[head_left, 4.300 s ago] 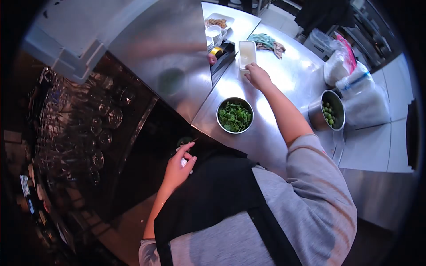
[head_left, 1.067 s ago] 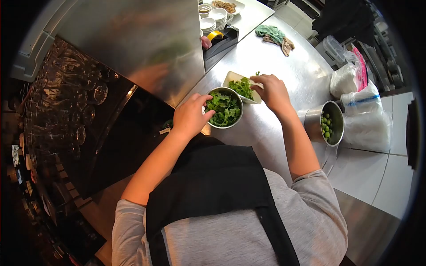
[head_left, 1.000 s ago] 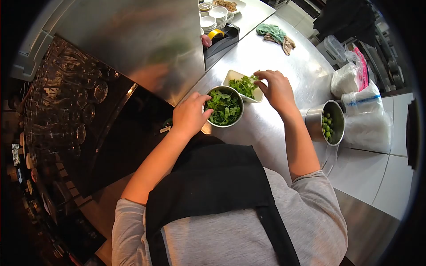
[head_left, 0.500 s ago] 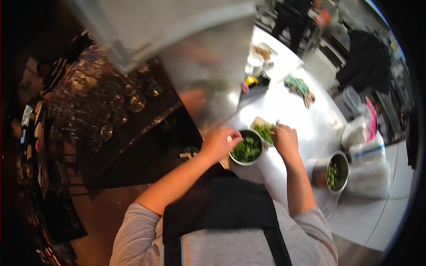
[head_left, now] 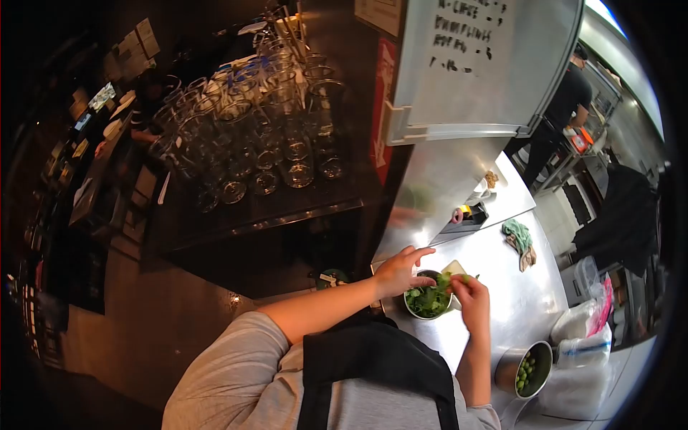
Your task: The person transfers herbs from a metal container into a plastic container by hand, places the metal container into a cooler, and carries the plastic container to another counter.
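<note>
A round metal container (head_left: 409,307) full of loose green herb leaves (head_left: 428,304) stands on the steel counter in front of me. At its left rim is my left hand (head_left: 398,275), fingers stretched apart, with nothing visible in it. My right hand (head_left: 471,299) is closed in a pinch on a leafy herb sprig (head_left: 457,279), held just over the container's right side. A pale board or tub (head_left: 454,267) shows in part behind the sprig; my hand and the leaves hide the rest of it.
To the right, a metal pot (head_left: 506,367) holds small green round fruits, beside stacked clear plastic bags (head_left: 579,373). A greenish cloth (head_left: 517,241) lies farther back. Many glasses (head_left: 265,136) stand on the dark bar at left. A person in black (head_left: 566,100) works far right.
The view has swung, so the counter sits lower and more glasses show. My left fingers have spread from a curl. My right hand has brought the sprig to the container.
</note>
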Tool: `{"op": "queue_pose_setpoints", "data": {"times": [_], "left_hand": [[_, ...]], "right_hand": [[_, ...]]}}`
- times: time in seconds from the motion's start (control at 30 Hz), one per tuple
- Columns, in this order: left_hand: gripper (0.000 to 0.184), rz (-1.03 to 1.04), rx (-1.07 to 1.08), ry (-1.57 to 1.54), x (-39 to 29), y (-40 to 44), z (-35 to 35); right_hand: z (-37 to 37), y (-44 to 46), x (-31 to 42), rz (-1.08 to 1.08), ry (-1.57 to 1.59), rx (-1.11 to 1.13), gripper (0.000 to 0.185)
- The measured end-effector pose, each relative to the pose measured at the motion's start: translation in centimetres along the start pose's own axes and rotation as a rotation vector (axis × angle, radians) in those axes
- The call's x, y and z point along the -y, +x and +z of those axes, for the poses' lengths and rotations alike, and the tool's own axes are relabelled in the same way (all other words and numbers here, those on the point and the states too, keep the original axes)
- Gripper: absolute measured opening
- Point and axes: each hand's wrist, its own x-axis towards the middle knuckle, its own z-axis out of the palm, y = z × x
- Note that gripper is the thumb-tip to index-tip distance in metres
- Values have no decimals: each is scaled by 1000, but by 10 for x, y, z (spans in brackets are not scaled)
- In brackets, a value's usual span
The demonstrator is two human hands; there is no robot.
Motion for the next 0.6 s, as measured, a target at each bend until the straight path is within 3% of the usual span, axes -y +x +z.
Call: {"op": "queue_pose_setpoints", "data": {"times": [0.03, 0.13, 0.2, 0.23, 0.3, 0.37, 0.43, 0.47, 0.5, 0.57, 0.6], "left_hand": [[63, -140, 21, 54, 6, -5, 3], [72, -396, 140, 138, 32, -21, 28], [71, -426, 180, 101, 41, -29, 37], [70, -340, 146, 172, 49, -35, 43], [70, -416, 207, 9, 33, -35, 37], [70, -335, 144, 23, 41, -40, 43], [69, -343, 155, -1, 46, -42, 44], [67, -327, 153, -12, 43, -42, 43], [67, -325, 160, -18, 42, -43, 42], [65, -372, 151, -94, 42, -42, 42], [64, -363, 150, -28, 43, -42, 42]], "right_hand": [[-6, -1, 1, -11, 76, -28, 14], [-22, -8, 46, 12, -298, -190, 19], [-31, -5, 40, -100, -82, -295, 21], [-35, -6, 45, -124, -1, -317, 20], [-37, -3, 38, -274, 85, -357, 18], [-37, 5, 7, -268, 184, -326, 18], [-38, 11, -37, -27, -118, -254, 21], [-47, 6, -51, -63, -589, -8, 26], [-42, 0, -60, -301, -795, -71, 29], [-43, -8, -46, -156, -604, -98, 30], [-47, -8, -37, -195, -672, -141, 30]]}}
